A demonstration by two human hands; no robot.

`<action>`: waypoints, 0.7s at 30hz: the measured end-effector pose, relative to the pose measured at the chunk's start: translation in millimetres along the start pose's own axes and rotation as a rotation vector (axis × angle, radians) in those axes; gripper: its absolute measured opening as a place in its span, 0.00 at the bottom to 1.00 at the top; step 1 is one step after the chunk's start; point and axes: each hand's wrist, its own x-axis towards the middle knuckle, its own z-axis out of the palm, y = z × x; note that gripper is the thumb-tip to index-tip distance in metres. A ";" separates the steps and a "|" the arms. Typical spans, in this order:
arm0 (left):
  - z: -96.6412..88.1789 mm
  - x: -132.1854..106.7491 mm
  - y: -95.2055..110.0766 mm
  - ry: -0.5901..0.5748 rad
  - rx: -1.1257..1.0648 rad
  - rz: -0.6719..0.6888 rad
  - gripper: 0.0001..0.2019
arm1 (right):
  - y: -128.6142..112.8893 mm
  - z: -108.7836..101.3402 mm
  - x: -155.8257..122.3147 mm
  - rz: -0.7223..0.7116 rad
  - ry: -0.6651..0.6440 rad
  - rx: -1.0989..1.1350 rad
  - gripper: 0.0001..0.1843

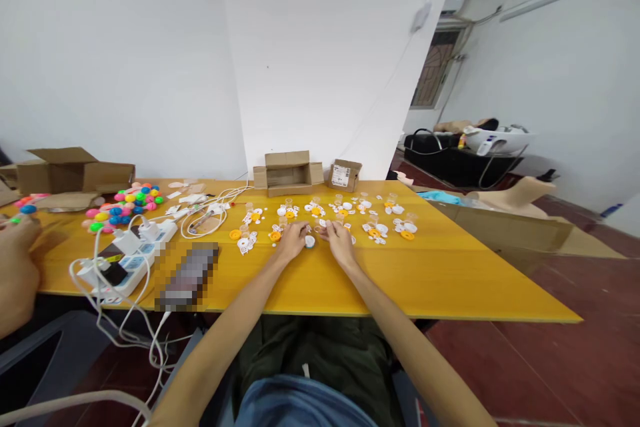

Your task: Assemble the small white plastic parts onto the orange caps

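Both my hands rest on the yellow table [450,280], close together among small parts. My left hand [293,239] has its fingers curled beside a small white round cap [310,241]. My right hand [339,239] lies just right of that cap with fingers curled over a tiny piece I cannot name. Around them lie several white discs, orange rings [407,235] and small clear cups [411,218].
Two open cardboard boxes [287,173] stand at the table's back, another [73,170] far left. Coloured balls [125,205], a white power strip [133,253] with cables and a blurred dark object [187,277] lie left. Another person's hand [17,267] is at the left edge.
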 end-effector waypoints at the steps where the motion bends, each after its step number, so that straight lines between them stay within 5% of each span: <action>1: 0.0 -0.3 0.6 -0.009 0.026 -0.008 0.13 | 0.3 1.3 0.2 0.010 -0.009 0.018 0.34; 21: 1.3 -3.6 5.0 0.047 0.073 -0.036 0.11 | 8.3 2.8 4.9 0.069 -0.099 0.098 0.30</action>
